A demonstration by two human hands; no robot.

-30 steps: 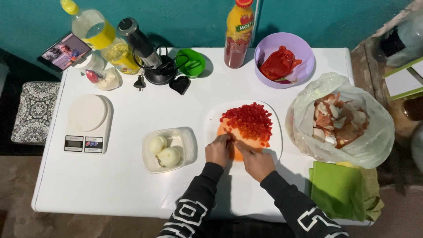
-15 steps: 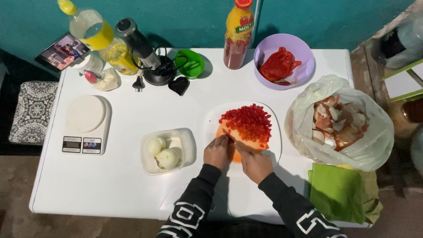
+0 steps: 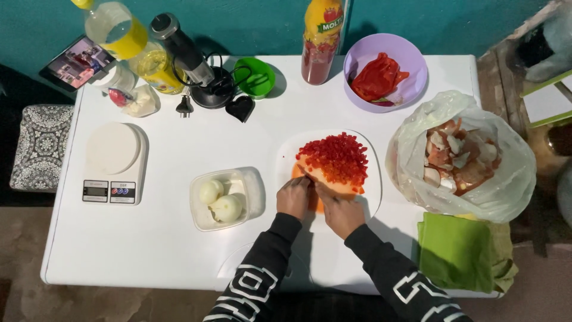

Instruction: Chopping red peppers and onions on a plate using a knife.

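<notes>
Both my hands work at the near edge of an orange cutting mat (image 3: pixel 342 187) that lies on a white board (image 3: pixel 369 197). A heap of diced red pepper (image 3: pixel 336 156) covers the far half of the mat. My left hand (image 3: pixel 294 197) rests with curled fingers on the mat's left edge, apparently pressing a pepper piece. My right hand (image 3: pixel 341 213) is closed beside it, and a thin knife blade (image 3: pixel 305 173) pokes out toward the far left between the two hands. The knife handle is hidden in the fist.
A clear tub with peeled onions (image 3: pixel 220 200) sits left of the board, with a white kitchen scale (image 3: pixel 113 161) further left. At the back are a purple bowl of pepper pieces (image 3: pixel 387 71), bottles, a hand blender (image 3: pixel 190 56) and a green lid. To the right lie a plastic bag of scraps (image 3: pixel 462 158) and a green cloth (image 3: pixel 459 250).
</notes>
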